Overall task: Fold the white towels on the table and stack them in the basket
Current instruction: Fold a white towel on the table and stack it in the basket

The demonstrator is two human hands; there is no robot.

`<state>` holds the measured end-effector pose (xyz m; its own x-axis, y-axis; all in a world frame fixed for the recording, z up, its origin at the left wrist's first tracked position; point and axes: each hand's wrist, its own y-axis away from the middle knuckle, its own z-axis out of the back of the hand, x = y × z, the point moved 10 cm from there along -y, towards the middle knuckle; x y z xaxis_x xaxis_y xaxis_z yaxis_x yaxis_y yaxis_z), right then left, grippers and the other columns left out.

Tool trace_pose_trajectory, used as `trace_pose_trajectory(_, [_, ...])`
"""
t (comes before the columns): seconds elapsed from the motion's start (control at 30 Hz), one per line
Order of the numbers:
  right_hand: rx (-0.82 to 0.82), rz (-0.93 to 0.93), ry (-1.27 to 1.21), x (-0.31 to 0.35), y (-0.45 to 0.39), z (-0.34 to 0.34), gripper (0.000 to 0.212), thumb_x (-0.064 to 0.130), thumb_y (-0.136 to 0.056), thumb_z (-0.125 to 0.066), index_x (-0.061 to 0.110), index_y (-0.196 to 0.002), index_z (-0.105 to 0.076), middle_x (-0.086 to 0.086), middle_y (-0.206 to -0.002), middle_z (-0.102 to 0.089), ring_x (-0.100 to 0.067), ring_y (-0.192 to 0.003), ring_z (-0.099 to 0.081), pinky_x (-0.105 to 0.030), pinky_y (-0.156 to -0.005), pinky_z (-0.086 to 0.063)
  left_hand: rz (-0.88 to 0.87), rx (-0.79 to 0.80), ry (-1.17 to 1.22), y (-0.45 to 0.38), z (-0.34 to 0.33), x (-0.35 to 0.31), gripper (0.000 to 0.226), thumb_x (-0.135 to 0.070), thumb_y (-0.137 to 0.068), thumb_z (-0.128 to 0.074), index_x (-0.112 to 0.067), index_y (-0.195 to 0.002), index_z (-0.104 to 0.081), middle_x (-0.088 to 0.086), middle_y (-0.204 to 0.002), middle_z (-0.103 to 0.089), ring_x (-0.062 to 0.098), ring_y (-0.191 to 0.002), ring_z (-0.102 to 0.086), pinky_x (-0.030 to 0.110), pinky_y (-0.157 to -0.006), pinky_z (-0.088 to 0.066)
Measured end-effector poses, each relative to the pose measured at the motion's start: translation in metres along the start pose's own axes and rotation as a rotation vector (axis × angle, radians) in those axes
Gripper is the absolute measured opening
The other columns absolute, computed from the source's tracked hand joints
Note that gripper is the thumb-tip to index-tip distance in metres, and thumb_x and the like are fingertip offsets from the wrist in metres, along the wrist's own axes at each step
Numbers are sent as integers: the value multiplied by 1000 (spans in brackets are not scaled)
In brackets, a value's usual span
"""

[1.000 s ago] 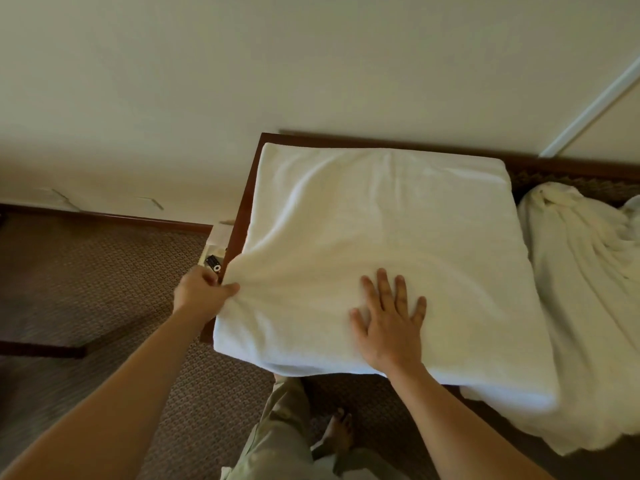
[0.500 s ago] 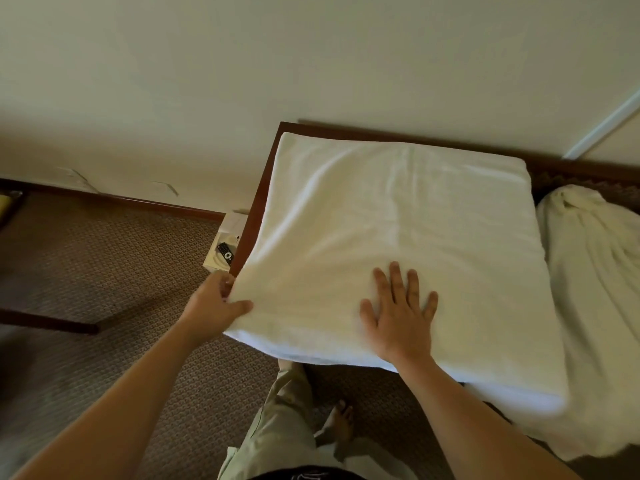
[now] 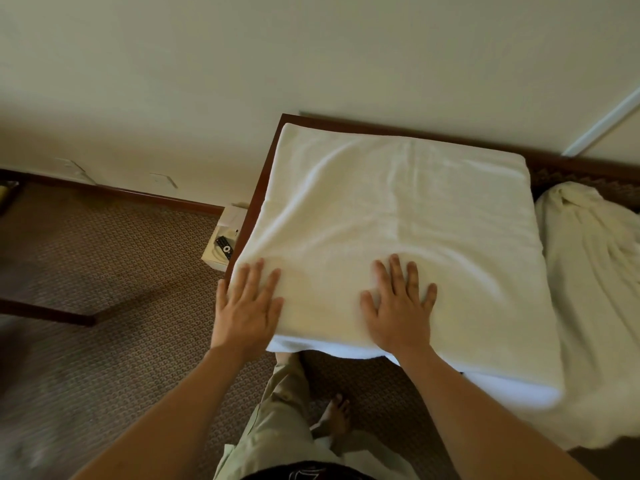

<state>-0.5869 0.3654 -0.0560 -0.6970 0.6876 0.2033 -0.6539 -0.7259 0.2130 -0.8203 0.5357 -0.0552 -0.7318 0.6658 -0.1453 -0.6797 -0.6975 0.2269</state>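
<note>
Here both hands, left hand (image 3: 247,308) and right hand (image 3: 398,311), press released fingers (image 3: 394,271) flat on the folded towel (image 3: 398,216).

Both forearms are bare to the lower edge of the picture, with no sleeve, watch, bracelet or ring to be seen on either. The left hand (image 3: 247,308) and the right hand (image 3: 398,308) are ungloved, the fingers (image 3: 394,271) with short nails. Below them the person wears loose, pale khaki-green trousers (image 3: 277,420) with creases down the leg. One bare foot (image 3: 337,415) shows beside the trouser leg, without sock or shoe. At the bottom edge sits a strip of dark garment (image 3: 304,474) bearing a faint pale marking, too small to read.
</note>
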Motion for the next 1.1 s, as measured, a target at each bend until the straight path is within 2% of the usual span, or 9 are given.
trace_pose_trajectory(0.1, [-6,9,-5,0,1,0,69,63,-99,-17,38,-162,-5,7,-172,7,-26,-158,10,-66,-121,2,265,-14,148,16,4,45,74,-73,-100,-11,-38,-161,10,1,-171,16,32,-157,6,56,-123,2])
trace_pose_trajectory(0.23, [9,5,-12,0,-1,-1,68,62,-100,-18,38,-162,-2,6,-172,10,-26,-157,14,-65,-121,6,730,-133,883,60,-8,76,102,-64,-85,-70,-29,-160,-11,12,-161,-29,40,-139,-42,63,-110,-41])
trace_pose_trajectory(0.4, [17,-3,-6,0,-2,-3,68,63,-101,-21,38,-162,-4,7,-172,10,-25,-157,14,-64,-121,7,738,6,1280,65,-24,43,140,-47,-59,-94,-36,-161,2,3,-150,-46,28,-134,-49,57,-114,-40])
trace_pose_trajectory(0.67, [16,0,-5,-1,0,-3,68,63,-102,-21,38,-162,-1,9,-171,14,-23,-157,16,-64,-121,7,431,-222,820,49,47,37,103,-24,-82,-80,-37,-160,-15,-9,-120,-55,18,-101,-57,39,-83,-52])
trace_pose_trajectory(0.77, [9,4,-19,0,1,-2,67,62,-102,-24,38,-162,-6,8,-172,10,-24,-157,13,-64,-121,5,507,-260,807,54,43,53,86,-19,-86,-71,-34,-156,-24,-4,-96,-62,20,-85,-62,38,-68,-53])
trace_pose_trajectory(0.83, [4,9,-21,0,1,-2,67,62,-102,-24,38,-162,-7,7,-172,8,-24,-157,13,-65,-121,5,567,-389,678,60,48,59,79,-7,-84,-64,-23,-153,-30,1,-92,-59,25,-84,-59,48,-75,-54])
trace_pose_trajectory(0.93, [3,6,-13,0,0,-3,68,63,-101,-19,38,-162,-5,8,-172,9,-25,-157,12,-65,-121,5,416,-571,397,47,68,24,75,7,-74,-55,-14,-145,-41,13,-128,-55,31,-117,-53,53,-95,-44])
trace_pose_trajectory(1.03, [-3,4,-13,1,1,-4,70,65,-98,-16,39,-162,-5,8,-172,8,-24,-158,11,-65,-121,5,-33,-239,237,10,45,-51,63,-21,-98,-47,-26,-158,-27,9,-168,-18,31,-156,-13,59,-123,-18])
trace_pose_trajectory(1.1, [-16,2,-21,1,1,-3,69,63,-99,-22,38,-162,-8,8,-172,4,-25,-158,8,-65,-121,3,-239,10,49,2,9,-71,60,-51,-107,-20,-39,-162,-1,-3,-171,16,24,-156,19,56,-126,1])
